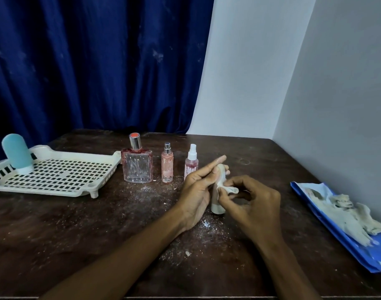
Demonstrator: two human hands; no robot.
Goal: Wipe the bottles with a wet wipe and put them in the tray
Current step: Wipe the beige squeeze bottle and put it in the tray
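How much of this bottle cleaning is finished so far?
Done: one blue bottle stands in the tray. In hand: the left hand holds a beige bottle while the right hand presses a wipe to it. Left on the table: square bottle, slim pink bottle, white-capped sprayer.

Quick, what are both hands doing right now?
Left hand: holding the beige bottle.
Right hand: pinching the wet wipe against the bottle.

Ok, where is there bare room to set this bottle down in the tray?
The tray grid is bare from the teal bottle at its far-left corner to its right rim. Crowded: three bottles in a row beside that rim.
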